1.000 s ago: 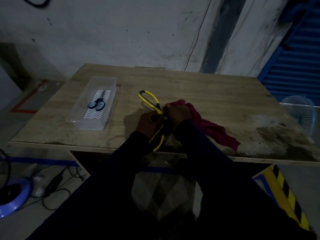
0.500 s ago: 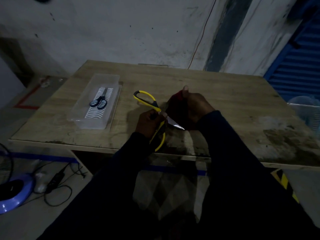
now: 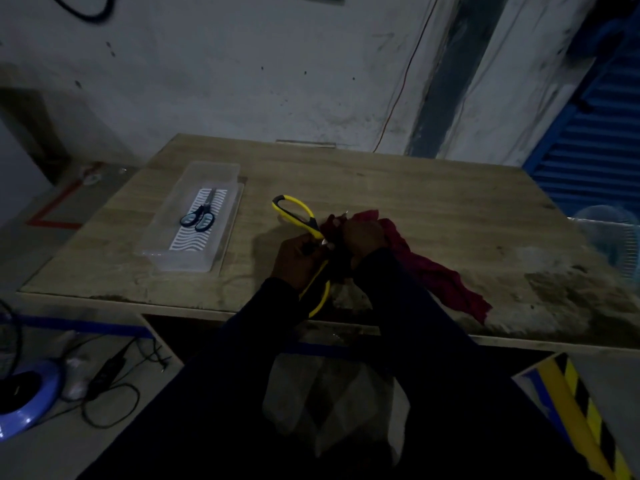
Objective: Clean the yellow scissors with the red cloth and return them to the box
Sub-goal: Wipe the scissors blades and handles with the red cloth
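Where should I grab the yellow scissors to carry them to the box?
By the handles. The yellow scissors are open, blades wrapped in the red cloth under the right hand; the left hand holds near the pivot. The far handle loop sticks out free toward the box, so I'd come from the left, fingers through that loop.

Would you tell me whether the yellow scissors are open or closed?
Open: the yellow-handled scissors have their two handle loops spread far apart.
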{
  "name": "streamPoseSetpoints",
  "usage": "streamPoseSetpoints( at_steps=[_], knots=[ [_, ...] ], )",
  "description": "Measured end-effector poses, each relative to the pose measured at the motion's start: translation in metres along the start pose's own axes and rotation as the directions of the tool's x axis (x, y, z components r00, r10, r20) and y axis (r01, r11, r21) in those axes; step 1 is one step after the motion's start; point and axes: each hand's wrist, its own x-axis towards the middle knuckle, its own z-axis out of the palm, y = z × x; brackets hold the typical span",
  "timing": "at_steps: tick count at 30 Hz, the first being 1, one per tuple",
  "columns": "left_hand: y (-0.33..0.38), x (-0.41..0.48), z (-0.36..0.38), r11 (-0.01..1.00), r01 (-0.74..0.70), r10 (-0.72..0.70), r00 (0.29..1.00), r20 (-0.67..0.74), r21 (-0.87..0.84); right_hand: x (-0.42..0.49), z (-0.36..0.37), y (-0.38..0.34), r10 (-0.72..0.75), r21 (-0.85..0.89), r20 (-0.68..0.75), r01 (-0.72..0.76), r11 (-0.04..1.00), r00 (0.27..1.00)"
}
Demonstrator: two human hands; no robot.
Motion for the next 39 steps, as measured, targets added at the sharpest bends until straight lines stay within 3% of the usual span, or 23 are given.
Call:
streamPoseSetpoints(
  at_steps=[1, 4, 8, 11, 13, 14, 15, 16, 20, 23, 31, 34, 36, 38, 39],
  knots=[
    [0.001, 0.0, -0.001, 1.0, 0.003, -0.003, 1.0, -0.006, 0.012, 0.003, 0.001, 0.001, -0.071, -0.008, -0.016, 0.071, 0.997, 0.997],
    [0.003, 0.001, 0.0, 0.999, 0.007, -0.006, 1.0, -0.022, 0.045, 0.003, -0.001, -0.005, 0.029, 0.352, 0.066, -0.05, 0.935, 0.997],
    [0.002, -0.006, 0.001, 0.998, 0.031, -0.031, 0.999, 0.011, 0.056, 0.02, -0.039, -0.007, 0.028, 0.442, 0.014, -0.031, 0.897, 1.0],
    [0.002, -0.008, 0.0, 0.999, 0.04, -0.04, 0.999, 0.005, 0.019, 0.04, -0.096, -0.009, -0.001, 0.129, -0.182, 0.025, 0.991, 0.983],
    [0.004, -0.004, 0.0, 0.998, 0.062, -0.062, 0.998, -0.024, -0.009, 0.039, -0.113, -0.014, -0.076, -0.128, -0.297, 0.039, 0.991, 0.952],
    [0.005, -0.003, 0.0, 0.998, 0.064, -0.065, 0.998, -0.024, -0.008, 0.041, -0.115, -0.013, -0.1, -0.158, -0.293, 0.055, 0.986, 0.951],
    [0.003, -0.002, 0.002, 0.998, 0.064, -0.065, 0.998, -0.022, -0.017, 0.035, -0.114, -0.013, -0.075, -0.149, -0.252, 0.038, 0.988, 0.965],
    [0.002, -0.001, 0.002, 0.997, 0.068, -0.068, 0.997, -0.031, -0.03, 0.032, -0.11, -0.013, -0.023, -0.01, -0.163, 0.022, 1.0, 0.986],
    [0.002, -0.003, 0.0, 0.996, 0.074, -0.077, 0.995, -0.07, -0.046, 0.023, -0.055, 0.005, -0.077, 0.015, 0.07, 0.076, 0.997, 0.995],
    [0.008, -0.004, 0.001, 0.998, 0.054, -0.055, 0.996, -0.075, -0.01, 0.004, -0.021, 0.008, 0.0, 0.166, 0.217, -0.037, 0.985, 0.976],
    [0.012, -0.007, 0.003, 0.998, 0.047, -0.047, 0.999, 0.0, 0.038, 0.011, -0.019, 0.007, 0.05, 0.304, 0.071, -0.069, 0.95, 0.996],
    [0.016, -0.013, 0.006, 0.998, 0.06, -0.06, 0.998, 0.005, 0.005, 0.037, -0.053, 0.006, 0.011, 0.202, -0.126, 0.015, 0.979, 0.992],
    [0.012, -0.01, 0.003, 0.995, 0.089, -0.091, 0.995, -0.039, -0.044, 0.039, -0.073, 0.002, -0.006, 0.173, -0.177, 0.038, 0.984, 0.984],
    [0.014, -0.009, 0.002, 0.991, 0.117, -0.121, 0.991, -0.055, -0.069, 0.028, -0.079, -0.005, -0.045, -0.043, -0.184, 0.038, 0.998, 0.982],
    [0.016, -0.011, 0.003, 0.99, 0.126, -0.13, 0.99, -0.061, -0.067, 0.028, -0.079, -0.003, -0.064, -0.061, -0.136, 0.056, 0.997, 0.989]
  ],
)
